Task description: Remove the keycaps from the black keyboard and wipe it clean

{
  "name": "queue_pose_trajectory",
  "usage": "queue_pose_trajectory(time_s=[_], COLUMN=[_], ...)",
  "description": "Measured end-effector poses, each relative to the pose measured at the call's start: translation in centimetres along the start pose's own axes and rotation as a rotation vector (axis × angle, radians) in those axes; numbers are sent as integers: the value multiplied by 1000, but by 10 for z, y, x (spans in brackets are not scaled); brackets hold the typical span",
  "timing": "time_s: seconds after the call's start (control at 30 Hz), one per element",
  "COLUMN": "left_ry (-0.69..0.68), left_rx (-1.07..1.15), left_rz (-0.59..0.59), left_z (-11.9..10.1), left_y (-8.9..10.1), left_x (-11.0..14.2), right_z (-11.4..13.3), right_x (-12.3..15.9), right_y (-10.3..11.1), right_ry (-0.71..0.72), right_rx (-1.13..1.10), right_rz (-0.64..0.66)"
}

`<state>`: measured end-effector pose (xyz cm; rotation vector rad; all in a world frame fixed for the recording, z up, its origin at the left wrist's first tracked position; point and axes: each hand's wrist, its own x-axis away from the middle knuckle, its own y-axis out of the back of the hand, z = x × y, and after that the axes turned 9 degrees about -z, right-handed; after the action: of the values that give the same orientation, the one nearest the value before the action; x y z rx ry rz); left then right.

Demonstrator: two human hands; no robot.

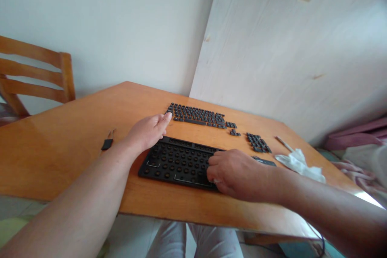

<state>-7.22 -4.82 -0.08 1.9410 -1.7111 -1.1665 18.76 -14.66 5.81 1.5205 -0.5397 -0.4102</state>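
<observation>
A black keyboard base without its keycaps lies near the table's front edge, bare switch posts and a few wire stabilizer bars showing. My left hand is at its far left corner, fingers curled by the edge and thumb raised. Over the right part of the base, my right hand is closed, knuckles up, fingertips down among the switch posts. A small whitish bit shows under its fingers, too hidden to name. Behind the base, loose black keycaps are laid out in keyboard order.
More keycaps stand in a number-pad block and an arrow-key cluster. A white tissue and a slim pen-like tool lie right. A small black wire-ended puller is left on the wooden table. A chair stands beyond.
</observation>
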Motion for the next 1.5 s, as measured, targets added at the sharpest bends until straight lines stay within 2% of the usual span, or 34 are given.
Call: queue_pose_trajectory(time_s=[0.6, 0.83, 1.2, 1.37, 1.5], left_ry=[29, 25, 24, 16, 5], left_rx=[-6, -10, 21, 26, 29], left_rz=[24, 28, 20, 13, 8], left_z=[3, 7, 8, 8, 8], left_y=[0, -1, -1, -1, -1], left_x=[-4, -5, -5, -4, -5], right_z=[-10, -9, -21, -22, -20], right_x=[51, 54, 58, 63, 66], right_y=[-6, -6, -11, -12, -5], right_ry=[-162, -165, -282, -339, -330], right_rx=[44, 34, -192, -159, -74], right_rz=[6, -4, -82, -56, 1])
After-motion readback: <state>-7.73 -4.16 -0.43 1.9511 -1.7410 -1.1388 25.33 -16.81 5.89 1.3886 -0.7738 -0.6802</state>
